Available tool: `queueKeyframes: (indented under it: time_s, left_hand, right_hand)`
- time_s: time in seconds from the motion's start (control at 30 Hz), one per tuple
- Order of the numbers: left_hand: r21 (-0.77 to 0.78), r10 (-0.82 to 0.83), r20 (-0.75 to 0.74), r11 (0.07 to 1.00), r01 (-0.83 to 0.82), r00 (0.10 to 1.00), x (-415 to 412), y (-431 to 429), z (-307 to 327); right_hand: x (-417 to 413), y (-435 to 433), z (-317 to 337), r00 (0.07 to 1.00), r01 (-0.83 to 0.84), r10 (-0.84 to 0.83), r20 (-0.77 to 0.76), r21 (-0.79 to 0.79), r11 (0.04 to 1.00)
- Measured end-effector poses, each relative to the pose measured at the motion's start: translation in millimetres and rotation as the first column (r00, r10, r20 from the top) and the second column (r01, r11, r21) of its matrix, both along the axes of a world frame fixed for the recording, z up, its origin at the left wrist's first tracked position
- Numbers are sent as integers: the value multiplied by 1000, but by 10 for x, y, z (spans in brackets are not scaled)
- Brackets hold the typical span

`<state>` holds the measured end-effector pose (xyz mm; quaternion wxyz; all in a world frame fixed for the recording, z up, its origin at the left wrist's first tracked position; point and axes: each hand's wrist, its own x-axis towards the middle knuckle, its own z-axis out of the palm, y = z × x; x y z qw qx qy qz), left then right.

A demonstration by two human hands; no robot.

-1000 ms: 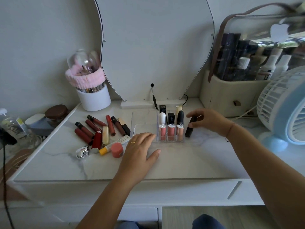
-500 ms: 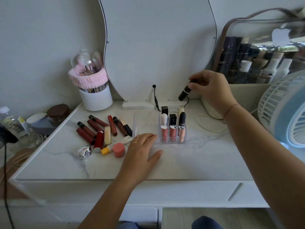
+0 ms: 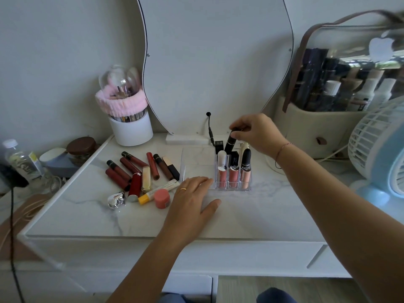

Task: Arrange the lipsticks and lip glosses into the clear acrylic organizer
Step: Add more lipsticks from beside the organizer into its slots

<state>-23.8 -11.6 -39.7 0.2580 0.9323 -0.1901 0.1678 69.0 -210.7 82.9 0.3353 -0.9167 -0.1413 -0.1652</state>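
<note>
Above marble tabletop [image 3: 262, 215], right hand [image 3: 256, 132] pinches black lipstick [image 3: 229, 144], base hidden.

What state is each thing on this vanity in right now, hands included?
Right hand: pinching the black lipstick by its top.
Black lipstick: upright at the back row of the organizer, seating unclear.
Left hand: flat on the table, fingers straight.
Organizer: partly filled, left section empty.
Front three glosses: upright in slots.
Loose tubes: lying on the table.
Pink pot: lid on.
</note>
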Motion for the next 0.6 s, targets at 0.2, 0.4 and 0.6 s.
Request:
queueKeyframes:
  time_s: [0.2, 0.4, 0.6]
  left_hand:
    - [-117, -50, 16, 992, 52, 999, -62, -26, 130]
    - [-409, 11, 174, 911, 62, 985, 394, 33, 777]
    - [-403, -92, -210, 915, -1, 973, 1001, -131, 811]
  right_hand:
    - [44, 95, 57, 997, -70, 63, -45, -168, 983]
    - [58, 85, -30, 995, -67, 55, -78, -159, 985]
    - [53, 22, -91, 992, -82, 77, -98, -48, 995]
